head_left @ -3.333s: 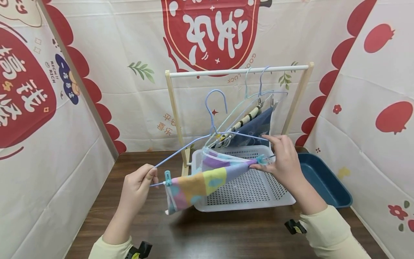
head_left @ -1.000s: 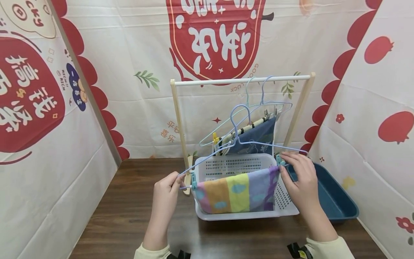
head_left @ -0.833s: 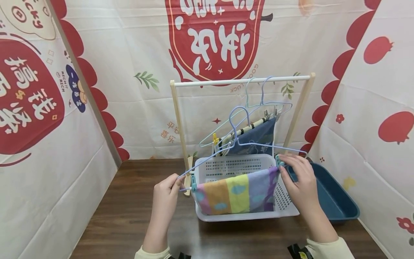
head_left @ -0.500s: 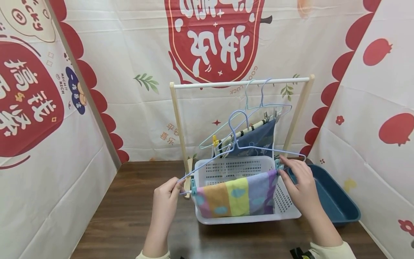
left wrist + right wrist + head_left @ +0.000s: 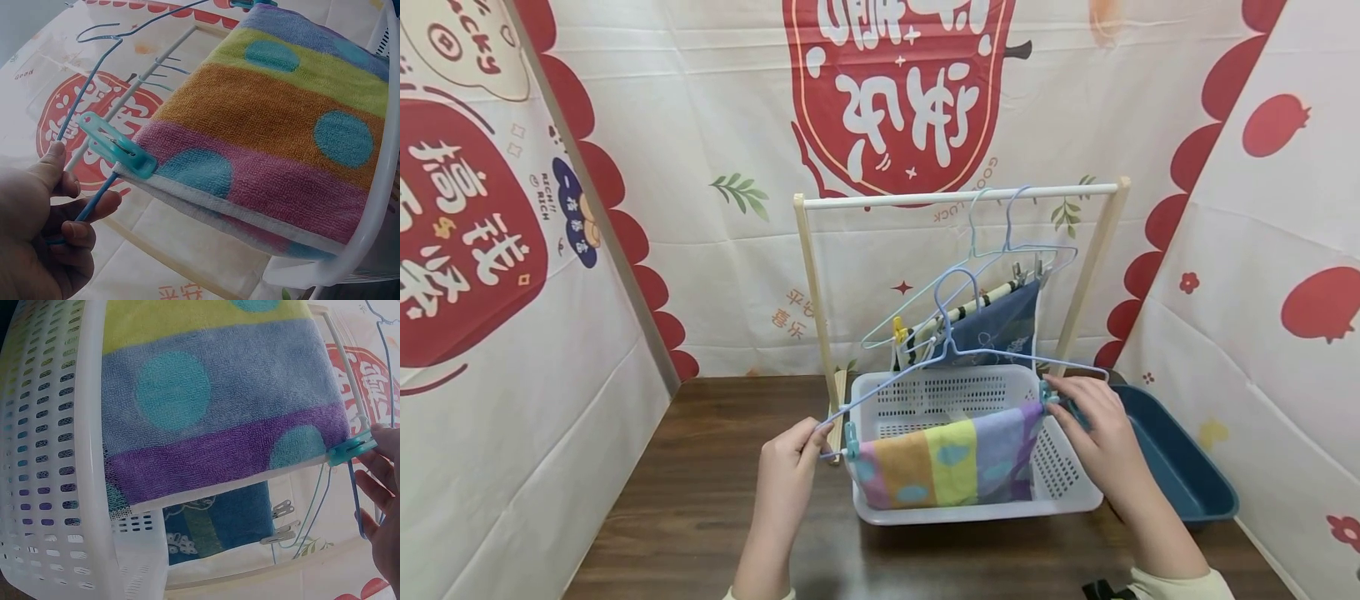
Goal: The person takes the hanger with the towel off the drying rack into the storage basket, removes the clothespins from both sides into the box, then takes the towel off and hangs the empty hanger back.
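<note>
A striped, spotted towel [image 5: 955, 458] hangs from the lower bar of a blue wire hanger [image 5: 949, 340], in front of and over the white basket [image 5: 977, 514]. One teal clothespin [image 5: 119, 145] clips its left corner and another clothespin [image 5: 351, 449] its right corner. My left hand [image 5: 790, 467] grips the hanger's left end between thumb and fingers, just outside the left clothespin. At the other end my right hand [image 5: 1093, 429] pinches the right clothespin, thumb below and fingers on top. The hanger's hook points up, free of the rail.
Behind the basket stands a rack with a white rail [image 5: 895, 200] and wooden posts. Two hangers hang toward its right side, with a dark blue towel [image 5: 1000, 325] and a yellow clip [image 5: 899, 327]. A dark blue tub [image 5: 1180, 454] sits at the right.
Both hands have shifted right from 3.3 s ago, and the hanger has turned so the towel hangs down over the basket. Lately hands, hanger and towel sit slightly lower in the head view.
</note>
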`<state>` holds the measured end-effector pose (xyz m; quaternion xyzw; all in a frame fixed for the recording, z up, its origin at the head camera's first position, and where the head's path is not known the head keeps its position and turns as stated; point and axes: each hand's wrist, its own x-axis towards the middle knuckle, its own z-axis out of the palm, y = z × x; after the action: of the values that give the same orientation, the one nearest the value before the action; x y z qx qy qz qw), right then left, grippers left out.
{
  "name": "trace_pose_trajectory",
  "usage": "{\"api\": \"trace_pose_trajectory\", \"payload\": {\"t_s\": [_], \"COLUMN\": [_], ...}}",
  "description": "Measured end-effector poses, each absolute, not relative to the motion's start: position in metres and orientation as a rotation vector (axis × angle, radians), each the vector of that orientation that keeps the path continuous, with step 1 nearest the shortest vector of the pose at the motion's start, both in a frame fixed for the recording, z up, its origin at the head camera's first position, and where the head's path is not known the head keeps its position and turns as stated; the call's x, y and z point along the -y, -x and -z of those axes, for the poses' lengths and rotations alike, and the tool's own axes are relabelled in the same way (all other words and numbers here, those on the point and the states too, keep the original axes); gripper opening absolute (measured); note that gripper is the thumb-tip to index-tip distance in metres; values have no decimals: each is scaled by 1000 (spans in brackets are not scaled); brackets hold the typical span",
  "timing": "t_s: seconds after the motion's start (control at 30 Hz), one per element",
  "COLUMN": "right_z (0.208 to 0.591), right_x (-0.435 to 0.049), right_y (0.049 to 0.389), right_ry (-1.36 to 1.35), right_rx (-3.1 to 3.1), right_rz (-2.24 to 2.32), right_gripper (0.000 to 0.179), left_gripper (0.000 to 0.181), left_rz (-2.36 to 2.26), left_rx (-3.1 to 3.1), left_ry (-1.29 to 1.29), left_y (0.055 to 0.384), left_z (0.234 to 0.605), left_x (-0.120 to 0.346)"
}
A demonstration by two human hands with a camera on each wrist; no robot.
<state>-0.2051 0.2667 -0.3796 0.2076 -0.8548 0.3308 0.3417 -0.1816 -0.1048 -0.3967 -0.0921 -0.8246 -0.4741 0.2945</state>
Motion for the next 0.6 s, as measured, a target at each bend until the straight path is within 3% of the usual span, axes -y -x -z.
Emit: {"api": "trace_pose_trajectory", "payload": {"t_s": [0.6], "right_z": [383], "right_x": [-271], "right_y": [205], "right_ry": [-446], "right_rx": [2259], "right_rz": [-938], "right_gripper": [34], "left_gripper": [28], "left_rz": [1313], "left_rx": [2235], "left_ry": [221], "left_y": [181], "left_z": [401], "left_x": [104]}}
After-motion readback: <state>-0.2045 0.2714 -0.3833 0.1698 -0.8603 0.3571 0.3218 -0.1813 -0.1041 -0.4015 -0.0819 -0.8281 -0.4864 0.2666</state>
